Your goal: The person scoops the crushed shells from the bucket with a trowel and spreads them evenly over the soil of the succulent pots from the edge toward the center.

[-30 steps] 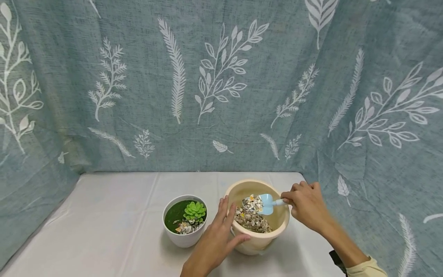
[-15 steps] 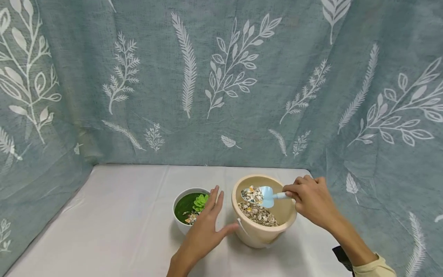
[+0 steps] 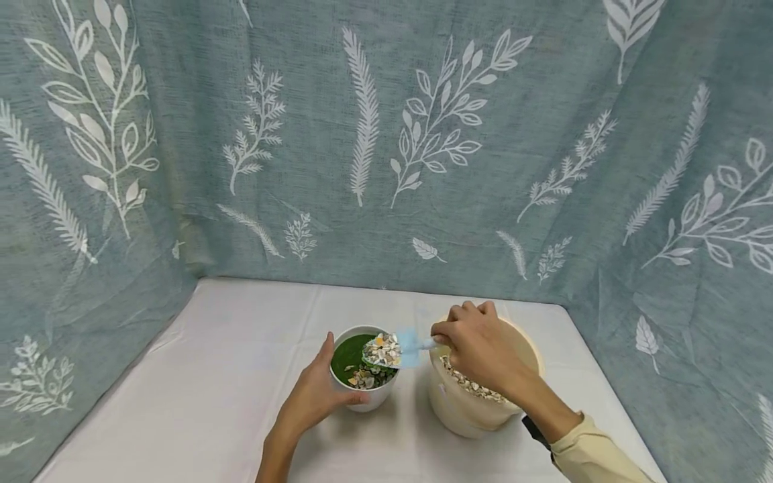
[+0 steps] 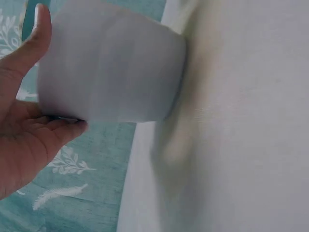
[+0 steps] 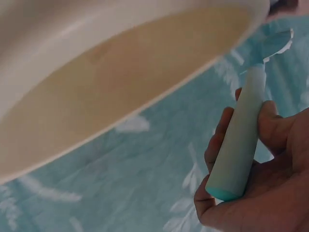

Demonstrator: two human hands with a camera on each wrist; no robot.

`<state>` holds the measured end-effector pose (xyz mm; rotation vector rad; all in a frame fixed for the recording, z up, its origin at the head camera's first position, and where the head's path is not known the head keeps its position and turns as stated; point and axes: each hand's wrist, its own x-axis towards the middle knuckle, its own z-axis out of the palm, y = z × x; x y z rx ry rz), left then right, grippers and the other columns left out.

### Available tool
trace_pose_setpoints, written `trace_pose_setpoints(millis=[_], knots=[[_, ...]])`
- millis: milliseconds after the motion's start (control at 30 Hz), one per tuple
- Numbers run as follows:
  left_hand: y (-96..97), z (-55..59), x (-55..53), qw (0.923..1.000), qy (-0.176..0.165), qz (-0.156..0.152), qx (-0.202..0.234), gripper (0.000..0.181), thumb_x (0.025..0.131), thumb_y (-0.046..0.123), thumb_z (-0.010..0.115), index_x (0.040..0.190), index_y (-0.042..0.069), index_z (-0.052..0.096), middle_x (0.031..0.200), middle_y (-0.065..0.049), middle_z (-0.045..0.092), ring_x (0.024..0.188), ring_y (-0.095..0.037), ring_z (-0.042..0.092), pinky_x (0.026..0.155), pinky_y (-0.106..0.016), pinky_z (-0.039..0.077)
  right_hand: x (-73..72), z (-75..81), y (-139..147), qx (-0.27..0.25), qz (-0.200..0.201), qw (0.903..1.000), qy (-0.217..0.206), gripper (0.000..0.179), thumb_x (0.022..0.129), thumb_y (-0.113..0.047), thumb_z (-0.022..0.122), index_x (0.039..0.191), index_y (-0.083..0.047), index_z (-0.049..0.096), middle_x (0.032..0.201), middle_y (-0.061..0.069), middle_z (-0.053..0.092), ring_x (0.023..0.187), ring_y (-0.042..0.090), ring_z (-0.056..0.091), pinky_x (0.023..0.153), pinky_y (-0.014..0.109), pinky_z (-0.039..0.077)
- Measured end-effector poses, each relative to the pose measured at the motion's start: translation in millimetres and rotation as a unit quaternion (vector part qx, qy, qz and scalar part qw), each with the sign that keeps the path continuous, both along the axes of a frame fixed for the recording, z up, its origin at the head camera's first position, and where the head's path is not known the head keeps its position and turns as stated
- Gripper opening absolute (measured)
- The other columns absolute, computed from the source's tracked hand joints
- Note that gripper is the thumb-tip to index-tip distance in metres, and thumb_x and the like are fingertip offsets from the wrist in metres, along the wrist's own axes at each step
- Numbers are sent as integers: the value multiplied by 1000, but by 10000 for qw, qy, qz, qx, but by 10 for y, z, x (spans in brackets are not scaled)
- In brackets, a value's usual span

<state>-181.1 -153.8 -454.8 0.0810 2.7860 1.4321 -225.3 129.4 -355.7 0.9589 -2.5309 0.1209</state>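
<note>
One blue scoop (image 3: 409, 347) in right-hand fingers (image 5: 212, 152), above the white pot (image 3: 378, 400)

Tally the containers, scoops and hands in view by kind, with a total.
White pot: 1
Cream bucket: 1
Blue scoop: 1
Hands, left hand and right hand: 2
Total: 5

In the head view, a grey-teal fabric backdrop (image 3: 326, 258) runs from 9 o'clock through 12 to 3, printed with white foliage: a feathery frond (image 3: 364, 114) at 12, a leafy branch (image 3: 92, 127) towards 10, a single leaf (image 3: 645, 335) near 4. The white, faintly creased worktop (image 3: 241, 362) spreads around 6 o'clock.
</note>
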Motion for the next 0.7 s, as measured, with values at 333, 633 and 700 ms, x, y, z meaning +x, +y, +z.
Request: trace_pose_setpoints(millis=[333, 633, 700], knots=[[60, -53, -28, 9995, 205, 254, -14, 131, 67, 49, 97, 164, -2, 27, 150, -26, 58, 135, -41, 61, 104, -58, 54, 11, -147, -507, 1370, 191, 9827, 1230, 13, 79, -12, 82, 87, -21, 78, 78, 1, 55, 77, 20, 44, 77, 37, 35], [7, -31, -8, 9992, 245, 280, -128, 131, 66, 49, 98, 163, -4, 28, 145, -29, 61, 128, -41, 65, 99, -55, 57, 8, -115, -692, 1656, 443, 9513, 2561, 17, 86, -9, 74, 74, -17, 64, 82, 3, 56, 80, 23, 49, 81, 38, 41], [-8, -36, -12, 9992, 249, 298, -117, 131, 66, 49, 98, 163, -4, 28, 145, -28, 61, 129, -41, 65, 100, -56, 56, 4, -105, -704, 1620, 479, 9458, 2772, 20, 89, -10, 73, 74, -16, 62, 82, 4, 55, 80, 23, 48, 81, 37, 41]])
